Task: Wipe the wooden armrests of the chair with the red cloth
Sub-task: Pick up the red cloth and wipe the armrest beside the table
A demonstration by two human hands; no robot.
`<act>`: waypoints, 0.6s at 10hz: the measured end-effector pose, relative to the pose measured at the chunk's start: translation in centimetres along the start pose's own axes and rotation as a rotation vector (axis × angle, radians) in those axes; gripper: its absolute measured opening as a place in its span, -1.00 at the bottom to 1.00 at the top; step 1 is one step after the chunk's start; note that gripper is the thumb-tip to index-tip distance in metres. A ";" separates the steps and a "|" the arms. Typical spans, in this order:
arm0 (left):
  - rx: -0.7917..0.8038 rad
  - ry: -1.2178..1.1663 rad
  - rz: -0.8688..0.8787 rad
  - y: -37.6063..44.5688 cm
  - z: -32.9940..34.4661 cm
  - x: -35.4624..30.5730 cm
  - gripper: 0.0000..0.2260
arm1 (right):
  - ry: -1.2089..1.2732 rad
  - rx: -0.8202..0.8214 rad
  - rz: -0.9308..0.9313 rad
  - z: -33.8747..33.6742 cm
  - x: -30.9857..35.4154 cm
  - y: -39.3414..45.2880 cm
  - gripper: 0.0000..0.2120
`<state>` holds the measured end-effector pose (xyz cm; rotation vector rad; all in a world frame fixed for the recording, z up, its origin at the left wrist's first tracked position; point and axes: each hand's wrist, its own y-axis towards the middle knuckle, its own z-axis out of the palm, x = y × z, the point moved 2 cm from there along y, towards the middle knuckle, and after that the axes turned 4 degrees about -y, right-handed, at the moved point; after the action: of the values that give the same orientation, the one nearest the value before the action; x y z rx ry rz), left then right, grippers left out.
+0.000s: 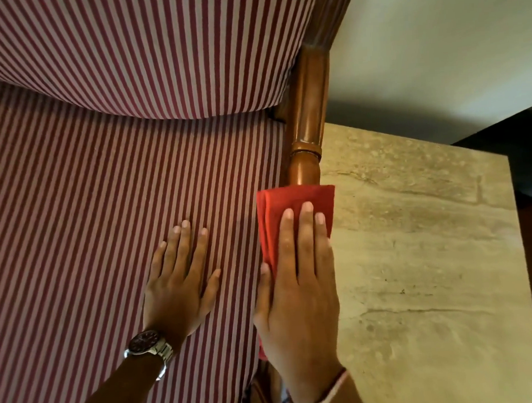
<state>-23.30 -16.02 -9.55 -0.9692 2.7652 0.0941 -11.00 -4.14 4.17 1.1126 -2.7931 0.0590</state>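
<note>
We see two hands — our right hand [297, 295] presses one red cloth [289, 201] onto one wooden armrest [307, 106], our left hand [178, 283] flat, fingers spread, on the striped seat [90, 226].

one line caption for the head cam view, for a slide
Right hand presses a folded red cloth along the chair's wooden armrest while the left hand rests flat on the striped seat cushion.

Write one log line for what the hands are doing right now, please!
right hand: pressing red cloth on wooden armrest | left hand: flat on striped seat | beside chair: stone-look table
</note>
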 end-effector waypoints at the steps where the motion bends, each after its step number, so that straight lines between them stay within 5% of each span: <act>1: 0.012 0.012 0.003 0.0 -0.1 0.0 -0.39 | -0.025 0.013 -0.027 -0.1 0.1 7.3 -0.35; 2: 0.017 0.010 0.001 0.0 -0.3 -0.2 -0.39 | -0.061 0.000 0.049 -1.0 0.1 14.3 -0.36; 4: 0.009 -0.007 0.000 0.0 0.1 0.0 -0.39 | -0.008 0.029 -0.008 -0.2 -0.1 0.7 -0.36; 6: 0.013 0.007 0.006 -0.1 0.3 0.1 -0.38 | -0.059 -0.004 -0.003 -0.7 0.0 13.6 -0.33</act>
<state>-23.29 -16.10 -9.85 -0.9598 2.7714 0.0736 -20.25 5.82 5.07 1.1351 -2.8419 0.0203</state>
